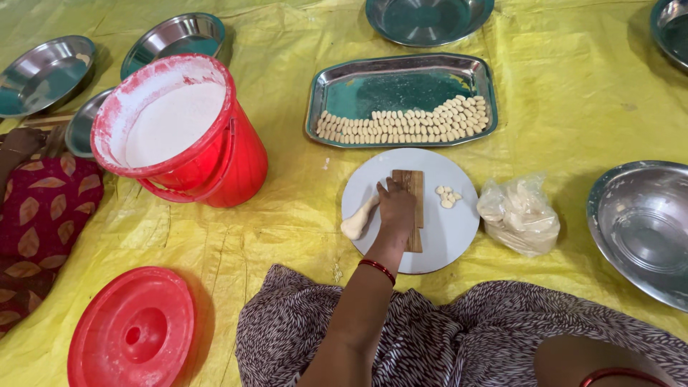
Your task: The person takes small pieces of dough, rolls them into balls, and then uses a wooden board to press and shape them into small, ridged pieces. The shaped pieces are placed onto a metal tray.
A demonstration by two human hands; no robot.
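My left hand (pixel 396 206) rests on a ridged wooden board (pixel 414 188) that lies on a round white plate (pixel 451 236). It grips a roll of pale dough (pixel 358 219), which sticks out to the left of the hand. A few small shaped dough pieces (pixel 447 196) lie on the plate to the right of the board. Only my right wrist with a red bangle (pixel 616 375) shows at the bottom right edge; the hand itself is out of the frame.
A steel tray (pixel 337 86) beyond the plate holds rows of shaped pieces. A red bucket of white flour (pixel 236 154) stands left, its red lid (pixel 132 331) near me. A plastic bag of dough (pixel 519 213) and a steel bowl (pixel 641 229) sit right. Steel plates (pixel 43 72) ring the yellow sheet. Another person sits at far left.
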